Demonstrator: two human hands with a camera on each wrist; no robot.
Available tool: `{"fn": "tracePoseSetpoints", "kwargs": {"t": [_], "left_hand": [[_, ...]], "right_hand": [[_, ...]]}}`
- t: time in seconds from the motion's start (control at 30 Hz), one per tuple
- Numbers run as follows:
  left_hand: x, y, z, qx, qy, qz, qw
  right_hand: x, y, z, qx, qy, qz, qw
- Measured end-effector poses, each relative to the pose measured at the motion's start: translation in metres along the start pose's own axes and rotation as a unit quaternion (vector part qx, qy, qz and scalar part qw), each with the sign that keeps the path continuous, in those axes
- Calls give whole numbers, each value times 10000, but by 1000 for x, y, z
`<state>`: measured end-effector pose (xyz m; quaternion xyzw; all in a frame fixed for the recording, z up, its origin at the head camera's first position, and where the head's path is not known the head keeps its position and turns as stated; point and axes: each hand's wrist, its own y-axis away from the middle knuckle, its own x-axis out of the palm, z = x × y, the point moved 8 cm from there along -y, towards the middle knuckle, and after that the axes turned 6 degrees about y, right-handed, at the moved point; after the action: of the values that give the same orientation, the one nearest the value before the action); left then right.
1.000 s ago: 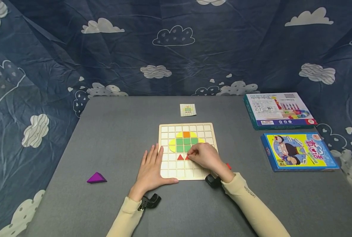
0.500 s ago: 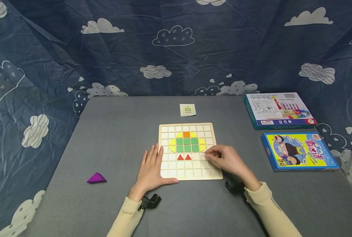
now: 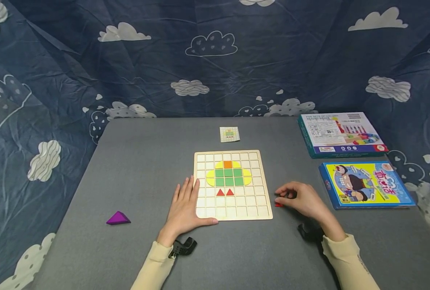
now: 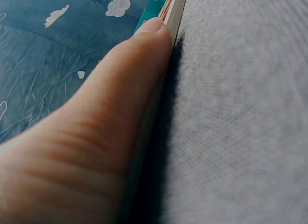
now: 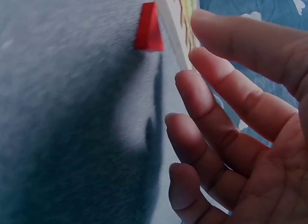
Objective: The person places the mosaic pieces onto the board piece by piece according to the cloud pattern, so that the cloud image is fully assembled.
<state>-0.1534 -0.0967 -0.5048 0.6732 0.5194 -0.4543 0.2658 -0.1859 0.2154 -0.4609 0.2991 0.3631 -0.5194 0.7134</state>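
A wooden grid board (image 3: 251, 211) lies mid-table, bearing green squares (image 3: 228, 173), an orange square (image 3: 227, 164), yellow rounded pieces (image 3: 246, 177) and two red triangles (image 3: 230, 192). My left hand (image 3: 183, 213) rests along its left edge with fingers straight. The left thumb (image 4: 122, 74) lies against the board's front edge. To the right of the board, my right hand (image 3: 303, 201) hovers beside a small red block (image 3: 278, 205), partly covered by the fingertips in the head view. In the right wrist view that red block (image 5: 150, 29) stands apart from the loosely bent, parted fingers.
A small pattern card (image 3: 229, 134) lies behind the board. Two flat boxes, one green and white (image 3: 340, 135) and one blue and yellow (image 3: 365, 185), lie at the right. A purple triangular block (image 3: 118, 218) sits at the left on the grey table (image 3: 142, 161).
My right hand has moved away from the red triangles on the board, rightward past its edge to the red block. The second triangle is now uncovered. My left hand has stayed still.
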Motion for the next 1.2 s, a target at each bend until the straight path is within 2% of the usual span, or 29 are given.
{"fn": "tracePoseSetpoints", "kwargs": {"t": [0.2,0.47,0.73,1.2], "left_hand": [[0,-1,-1,14,15,-18,10000],[0,-2,-1,-53,-14,80,10000],[0,-1,0,-25,42,16,10000],[1,1,1,-34,-17,52,10000]], "right_hand": [[5,5,-5,-55,3,202,9998],[6,6,-6,-124,25,241,9996],[8,7,-8,112,-118,350,9993],[11,7,-10,63,-335,254,9991]]}}
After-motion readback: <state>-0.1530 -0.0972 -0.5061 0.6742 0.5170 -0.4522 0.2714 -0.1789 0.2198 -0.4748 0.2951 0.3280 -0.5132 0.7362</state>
